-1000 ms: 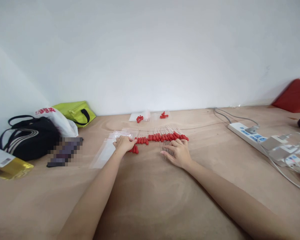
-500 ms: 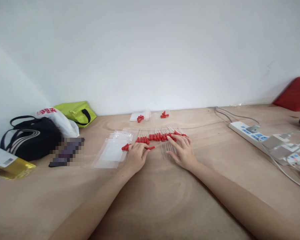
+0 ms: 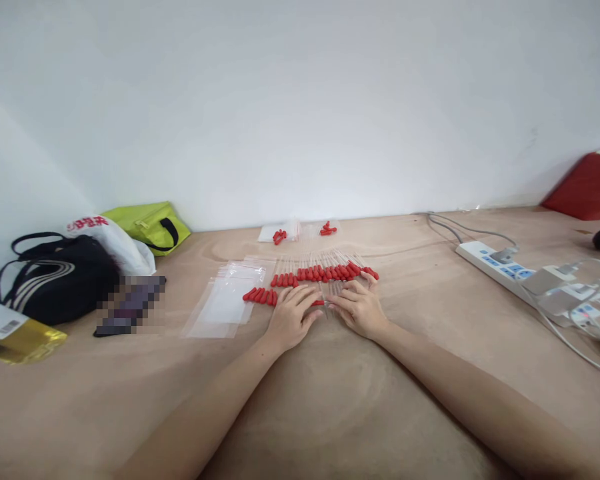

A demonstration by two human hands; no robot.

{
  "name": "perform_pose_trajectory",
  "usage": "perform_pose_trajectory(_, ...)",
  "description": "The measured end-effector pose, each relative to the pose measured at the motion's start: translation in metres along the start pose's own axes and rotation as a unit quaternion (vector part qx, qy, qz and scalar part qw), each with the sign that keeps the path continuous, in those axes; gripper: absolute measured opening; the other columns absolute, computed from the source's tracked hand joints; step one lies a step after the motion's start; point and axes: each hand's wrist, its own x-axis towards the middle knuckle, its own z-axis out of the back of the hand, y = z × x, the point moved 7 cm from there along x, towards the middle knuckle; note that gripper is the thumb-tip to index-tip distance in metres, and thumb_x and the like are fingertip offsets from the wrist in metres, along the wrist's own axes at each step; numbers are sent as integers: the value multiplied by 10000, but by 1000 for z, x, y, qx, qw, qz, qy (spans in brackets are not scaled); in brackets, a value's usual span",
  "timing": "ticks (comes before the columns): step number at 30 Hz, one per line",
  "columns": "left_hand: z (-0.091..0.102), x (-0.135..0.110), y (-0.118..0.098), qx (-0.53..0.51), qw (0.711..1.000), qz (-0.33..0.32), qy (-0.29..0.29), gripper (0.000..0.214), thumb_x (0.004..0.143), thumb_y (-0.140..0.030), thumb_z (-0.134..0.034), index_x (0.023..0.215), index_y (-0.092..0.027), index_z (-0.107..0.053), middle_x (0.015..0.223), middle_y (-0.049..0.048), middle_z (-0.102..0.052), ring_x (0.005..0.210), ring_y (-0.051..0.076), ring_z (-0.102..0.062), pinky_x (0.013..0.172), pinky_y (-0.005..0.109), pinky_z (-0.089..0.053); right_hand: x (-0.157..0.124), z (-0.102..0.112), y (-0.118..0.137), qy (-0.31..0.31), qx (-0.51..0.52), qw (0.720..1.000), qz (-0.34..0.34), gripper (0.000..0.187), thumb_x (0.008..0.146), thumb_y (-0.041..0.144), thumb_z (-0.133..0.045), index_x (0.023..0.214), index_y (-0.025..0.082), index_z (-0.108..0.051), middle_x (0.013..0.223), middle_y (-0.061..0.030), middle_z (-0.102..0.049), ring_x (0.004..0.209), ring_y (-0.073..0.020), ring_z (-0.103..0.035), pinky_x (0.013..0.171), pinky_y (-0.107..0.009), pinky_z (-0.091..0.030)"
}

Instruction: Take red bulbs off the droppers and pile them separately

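A row of clear droppers with red bulbs lies across the wooden table. My left hand rests flat, fingers spread, on a few droppers just below the row. A small group of red-bulbed droppers lies to its left. My right hand lies beside it, fingers stretched out over several clear dropper tubes at the row's right part. A stack of clear zip bags lies left of both hands.
Two filled bags with red bulbs lie by the wall. At the left are a black bag, a white plastic bag, a green pouch and a gold box. A power strip with cables is at the right.
My left hand has moved right from the zip bags to beside my right hand, leaving a few red-bulbed droppers at the left. My right hand barely shifted.
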Motion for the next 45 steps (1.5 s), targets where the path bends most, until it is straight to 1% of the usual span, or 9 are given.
perform_pose_trajectory(4, -3, 1, 1, 3, 1000, -17, -18, 208, 868, -285, -425, 964, -211, -593, 1069, 33, -613, 1115, 185, -468, 933, 380, -318, 0, 1, 2, 5, 5, 1000, 11, 176, 841, 280, -481, 881, 277, -652, 633, 24, -608, 748, -136, -471, 943, -422, -146)
perform_pose_trajectory(10, 1, 0, -2, 33, 999, -16, -35, 174, 856, -268, -452, 805, -205, -607, 900, 17, -647, 926, 165, -551, 852, 354, -340, -2, 4, 4, 8, 2, 1000, 14, 173, 834, 254, -476, 821, 263, -648, 575, 33, -577, 730, -139, -463, 925, -446, -137)
perform_pose_trajectory(20, 3, -3, -2, 17, 999, -15, -27, 214, 862, -222, -422, 742, -190, -596, 787, 14, -639, 811, 163, -529, 776, 338, -363, -4, 4, 4, 20, 7, 1000, 12, 186, 836, 272, -475, 761, 254, -644, 570, 32, -579, 745, -141, -457, 900, -414, -157)
perform_pose_trajectory(27, 14, -15, 21, -30, 993, 46, -100, 197, 866, -246, -410, 817, -186, -590, 813, 34, -598, 786, 154, -543, 739, 303, -435, -6, 13, -18, -52, 7, 996, -76, 190, 827, 316, -504, 765, 265, -676, 573, 21, -604, 681, -135, -459, 885, -393, -175)
perform_pose_trajectory(32, 34, -19, 46, -6, 970, 133, -205, 226, 847, -227, -406, 969, -171, -588, 922, 72, -533, 862, 162, -541, 757, 286, -457, 1, 4, -20, -34, -5, 992, -124, 202, 825, 254, -482, 907, 254, -666, 625, 3, -628, 672, -133, -481, 822, -357, -213)
perform_pose_trajectory(35, 51, -23, 74, 30, 951, 192, -242, 262, 815, -225, -421, 1007, -147, -582, 872, 76, -525, 788, 164, -544, 714, 292, -462, 6, -3, -20, -15, -10, 990, -139, 208, 791, 196, -479, 887, 235, -660, 659, 2, -643, 698, -137, -500, 808, -354, -210)
perform_pose_trajectory(38, 62, -25, 102, 49, 940, 262, -214, 305, 770, -240, -478, 1045, -125, -542, 798, 53, -562, 684, 159, -534, 674, 294, -451, 10, -8, -19, -8, -15, 989, -147, 169, 759, 183, -491, 786, 213, -655, 640, 4, -646, 683, -136, -496, 799, -358, -206)
perform_pose_trajectory(40, 63, -27, 115, 70, 934, 305, -175, 314, 738, -259, -522, 1029, -141, -529, 795, 38, -599, 703, 174, -542, 693, 308, -434, 13, -11, -16, -5, -23, 990, -141, 159, 756, 179, -490, 742, 203, -646, 632, 3, -645, 676, -136, -487, 791, -364, -203)
perform_pose_trajectory(45, 54, -31, 124, 106, 922, 367, -57, 255, 753, -335, -514, 974, -210, -541, 873, 12, -652, 869, 224, -560, 775, 366, -376, 16, -16, 0, 27, -29, 996, -79, 172, 789, 230, -482, 732, 216, -643, 683, -1, -647, 720, -146, -467, 820, -399, -175)
